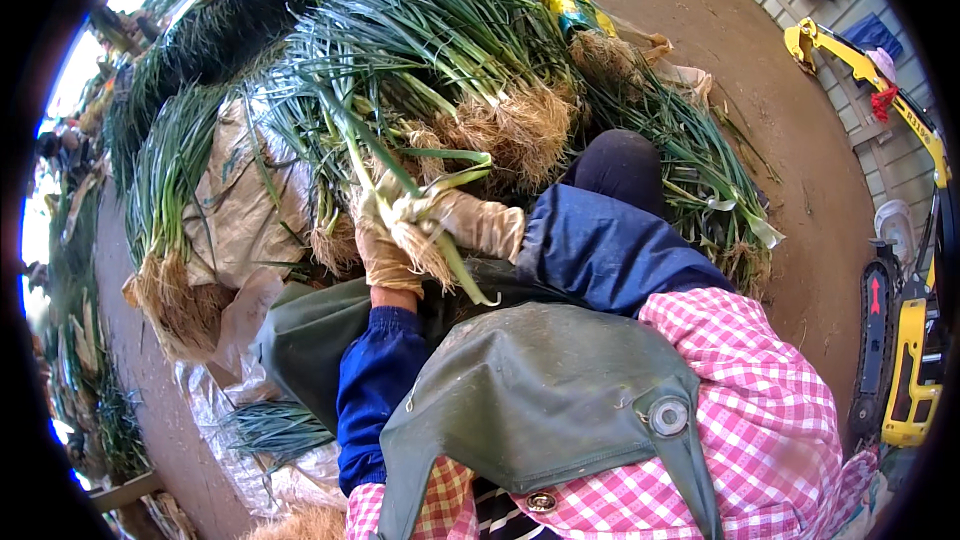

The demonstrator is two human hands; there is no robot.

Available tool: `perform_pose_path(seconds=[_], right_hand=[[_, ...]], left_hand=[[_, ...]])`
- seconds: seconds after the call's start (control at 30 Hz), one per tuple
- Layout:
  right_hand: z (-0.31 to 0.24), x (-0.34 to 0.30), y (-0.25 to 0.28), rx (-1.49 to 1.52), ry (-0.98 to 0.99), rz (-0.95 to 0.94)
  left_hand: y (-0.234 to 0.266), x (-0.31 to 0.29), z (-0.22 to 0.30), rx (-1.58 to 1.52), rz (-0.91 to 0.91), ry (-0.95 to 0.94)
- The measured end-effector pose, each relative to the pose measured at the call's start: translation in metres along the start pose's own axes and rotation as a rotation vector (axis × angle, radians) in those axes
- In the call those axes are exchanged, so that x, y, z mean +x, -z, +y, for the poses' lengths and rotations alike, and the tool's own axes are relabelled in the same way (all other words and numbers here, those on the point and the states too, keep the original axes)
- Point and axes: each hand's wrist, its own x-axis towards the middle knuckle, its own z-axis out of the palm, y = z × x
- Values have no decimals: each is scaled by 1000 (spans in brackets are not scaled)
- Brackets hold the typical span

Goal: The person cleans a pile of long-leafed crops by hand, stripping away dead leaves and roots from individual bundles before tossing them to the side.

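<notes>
In front of my lap, both my hands, in soiled pale gloves, are closed on a green onion. Its leaves point up and left, and its root tuft hangs below my fingers. My left hand grips it from underneath. My right hand comes in from the right with its fingers at the stalk, where a loose leaf bends off to the right. A pale green strip dangles below, its upper end hidden by the gloves. Just beyond lies a big pile of green onions with tan roots facing me.
More green onions lie on brown sheeting at left, and others spread past my right knee. A small bunch rests on clear plastic at lower left. A yellow bag sits behind the pile. Yellow machinery stands at far right.
</notes>
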Motion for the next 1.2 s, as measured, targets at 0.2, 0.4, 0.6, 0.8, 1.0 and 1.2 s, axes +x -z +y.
perform_pose_path(seconds=[0.2,0.4,0.6,0.8,1.0,1.2], right_hand=[[-50,-69,0,252,133,-235],[-181,-192,26,-74,41,-41],[-258,-367,145,-1344,-417,1118],[-212,-222,85,-1441,-45,656],[-98,-43,14,-1133,-309,-126],[-45,-12,20,-760,-320,-268]], left_hand=[[5,42,-20,250,1,-209],[6,44,-10,-245,-8,27],[-4,50,-24,-181,-89,2],[0,43,-19,-141,-99,17],[-8,28,-18,-117,-88,23],[-16,2,-4,35,-72,71]])
